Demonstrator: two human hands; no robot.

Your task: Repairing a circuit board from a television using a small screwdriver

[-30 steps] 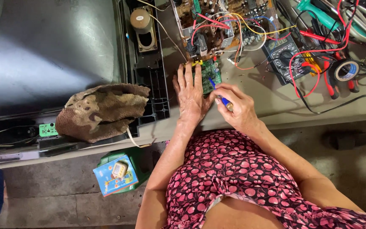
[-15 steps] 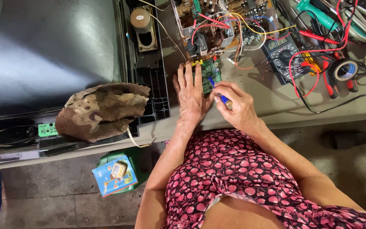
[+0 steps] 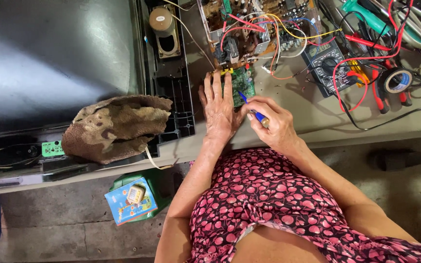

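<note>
My left hand [image 3: 218, 108] lies flat on the grey bench, fingers spread, its fingertips against a small green circuit board [image 3: 243, 84]. My right hand [image 3: 272, 122] grips a blue-handled tool [image 3: 252, 110] like a pen, its tip pointing at the green board. Just beyond the green board sits a larger brown circuit board [image 3: 249, 27] covered with red, yellow and white wires.
A television shell [image 3: 49, 63] lies screen-down at left with a brown rag [image 3: 115, 126] on its edge and a speaker [image 3: 164, 29]. A multimeter [image 3: 328, 63], tape roll [image 3: 398, 80] and pliers lie at right. A coloured box [image 3: 131, 200] sits on the floor.
</note>
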